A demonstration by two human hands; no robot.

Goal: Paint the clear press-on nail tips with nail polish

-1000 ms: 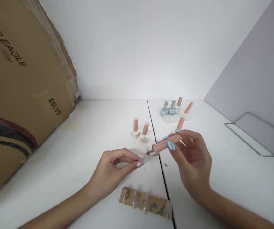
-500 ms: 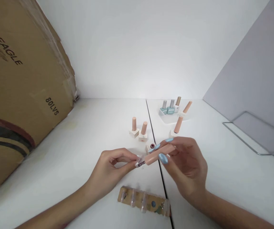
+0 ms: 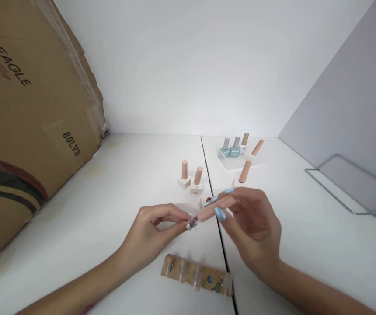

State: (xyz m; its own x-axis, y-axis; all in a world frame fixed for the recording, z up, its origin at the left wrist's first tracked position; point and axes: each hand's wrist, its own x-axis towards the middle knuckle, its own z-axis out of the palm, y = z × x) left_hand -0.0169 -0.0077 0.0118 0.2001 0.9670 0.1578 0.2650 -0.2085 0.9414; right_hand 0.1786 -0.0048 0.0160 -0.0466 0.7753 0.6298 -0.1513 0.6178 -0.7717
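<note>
My left hand (image 3: 153,232) pinches a small clear nail tip (image 3: 191,224) between thumb and fingers, just above the white table. My right hand (image 3: 253,227) grips a peach nail polish brush cap (image 3: 216,208) with its brush end touching the nail tip. The open polish bottle (image 3: 206,201) stands on the table right behind the brush. A tan card of nail tips (image 3: 197,276) lies flat below and between my hands.
Two peach-capped bottles (image 3: 190,176) stand past the open one, another (image 3: 244,172) to the right. A white tray (image 3: 229,163) holds several more bottles. A large cardboard box (image 3: 27,122) fills the left. A metal wire stand (image 3: 345,192) sits right.
My right hand brought the brush down and left from the open bottle to the nail tip held by my left hand. My left hand stayed almost still.
</note>
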